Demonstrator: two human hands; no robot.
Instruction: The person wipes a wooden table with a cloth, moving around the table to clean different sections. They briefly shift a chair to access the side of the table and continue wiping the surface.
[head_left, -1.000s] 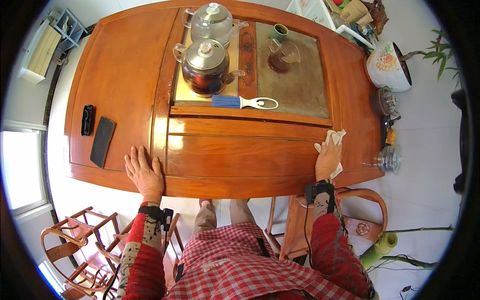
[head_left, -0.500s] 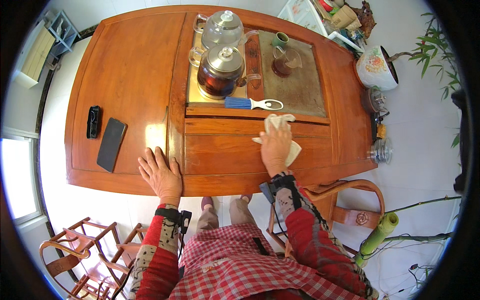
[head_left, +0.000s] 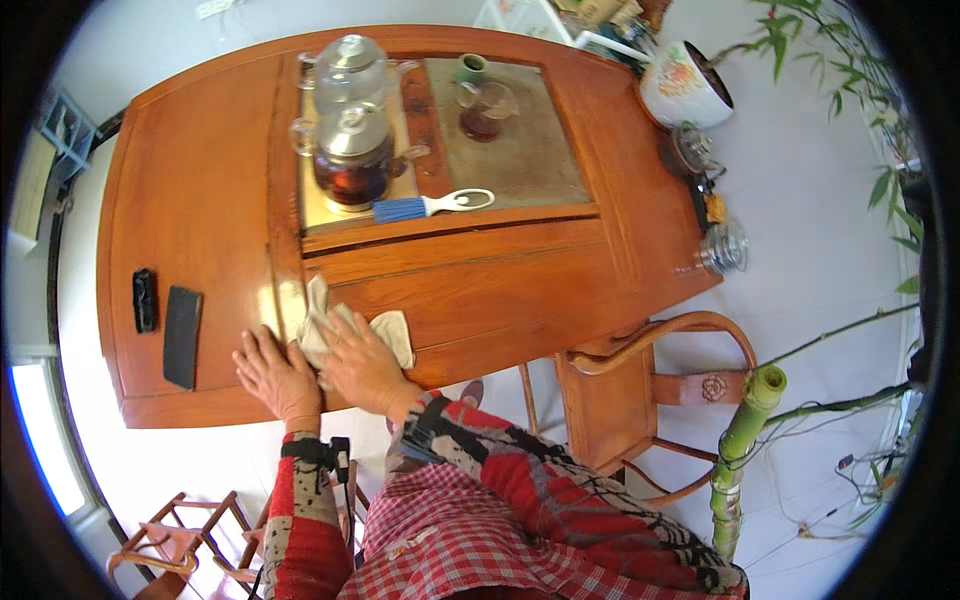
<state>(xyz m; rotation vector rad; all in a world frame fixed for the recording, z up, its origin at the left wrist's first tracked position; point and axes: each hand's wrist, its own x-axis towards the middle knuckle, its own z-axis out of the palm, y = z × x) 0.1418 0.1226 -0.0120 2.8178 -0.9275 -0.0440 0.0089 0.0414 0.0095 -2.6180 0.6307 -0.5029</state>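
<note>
A crumpled white cloth [head_left: 394,338] lies on the wooden tea table [head_left: 480,290] under my right hand [head_left: 360,365]. That hand presses it down against the wood and holds it, with the cloth's edges sticking out on both sides. My left hand [head_left: 277,378] rests flat on the tabletop just left of it, fingers spread and holding nothing. Beyond the hands, a blue-bristled brush [head_left: 432,205] with a white handle lies along the near edge of the inset tray.
Two glass teapots [head_left: 352,160] stand behind the brush, the nearer with dark tea. A glass pitcher [head_left: 482,122] and green cup [head_left: 471,68] sit on the tray [head_left: 535,150]. A phone [head_left: 182,338] and black case [head_left: 145,300] lie left; a chair [head_left: 610,410] stands right.
My right hand has swept the cloth leftward and nearer, right beside my left hand. The left hand stays flat on the table. The whole view has shifted and turned.
</note>
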